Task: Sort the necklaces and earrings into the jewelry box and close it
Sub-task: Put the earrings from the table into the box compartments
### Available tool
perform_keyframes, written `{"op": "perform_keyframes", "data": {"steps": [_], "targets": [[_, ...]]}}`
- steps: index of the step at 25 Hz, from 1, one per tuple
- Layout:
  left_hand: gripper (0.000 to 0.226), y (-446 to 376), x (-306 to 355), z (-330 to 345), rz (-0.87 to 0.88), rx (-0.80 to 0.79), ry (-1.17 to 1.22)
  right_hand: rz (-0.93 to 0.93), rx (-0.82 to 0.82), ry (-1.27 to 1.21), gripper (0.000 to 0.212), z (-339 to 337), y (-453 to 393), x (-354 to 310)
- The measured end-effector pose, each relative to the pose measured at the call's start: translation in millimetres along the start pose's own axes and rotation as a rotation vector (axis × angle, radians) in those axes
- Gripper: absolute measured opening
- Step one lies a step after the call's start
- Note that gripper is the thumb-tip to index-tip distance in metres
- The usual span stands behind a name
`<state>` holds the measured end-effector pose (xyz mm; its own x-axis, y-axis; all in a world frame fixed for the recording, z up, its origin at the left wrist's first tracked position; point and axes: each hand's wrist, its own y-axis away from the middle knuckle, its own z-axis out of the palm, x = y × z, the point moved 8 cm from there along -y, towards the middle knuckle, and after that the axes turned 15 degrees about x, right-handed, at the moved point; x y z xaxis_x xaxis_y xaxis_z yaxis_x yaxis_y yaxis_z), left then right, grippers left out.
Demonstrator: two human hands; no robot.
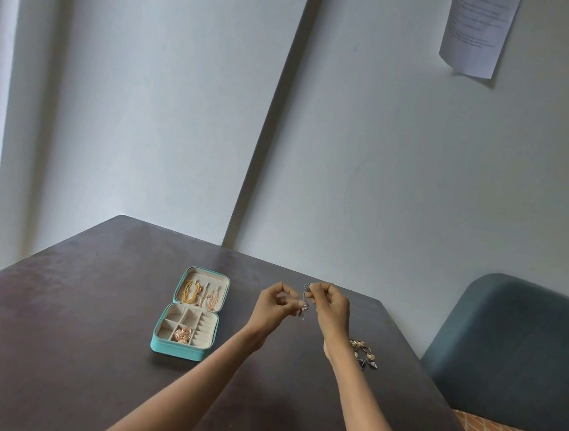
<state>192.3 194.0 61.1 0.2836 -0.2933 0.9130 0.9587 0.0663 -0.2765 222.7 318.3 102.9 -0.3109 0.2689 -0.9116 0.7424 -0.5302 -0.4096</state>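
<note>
A dark, matte wooden tabletop carries an open jewelry box, a small rounded-square case with a smooth turquoise shell and a cream fabric lining. The box lies toward the far middle of the tabletop. Its lid, laid flat toward the far edge, holds gold chain necklaces hanging in loops. Its base is divided into small square compartments and a ridged strip; one near compartment contains rose-gold earrings.

Above the tabletop, to the right of the box, both hands are raised close together. The right hand pinches the top of a slender, silvery dangling earring between thumb and forefinger, the other fingers curled. The left hand, fingers curled, pinches the earring's lower part.

A loose heap of gold and dark metallic jewelry rests near the right edge of the tabletop, partly behind the right forearm.
</note>
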Motion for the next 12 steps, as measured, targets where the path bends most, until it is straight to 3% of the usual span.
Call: {"op": "perform_keyframes", "data": {"steps": [2,6,12], "targets": [[0.008,-0.5,0.8,2.2,0.005,-0.024,-0.010,-0.004,0.017,0.014,0.015,-0.3,-0.5,0.5],[0.022,1.7,0.8,2.2,-0.032,-0.073,-0.059,-0.022,0.057,0.040,0.015,-4.9,-2.4,2.5],[0.013,1.1,0.6,1.7,0.009,-0.091,-0.077,-0.037,0.013,0.057,0.016,-5.5,-2.6,6.0]]}}
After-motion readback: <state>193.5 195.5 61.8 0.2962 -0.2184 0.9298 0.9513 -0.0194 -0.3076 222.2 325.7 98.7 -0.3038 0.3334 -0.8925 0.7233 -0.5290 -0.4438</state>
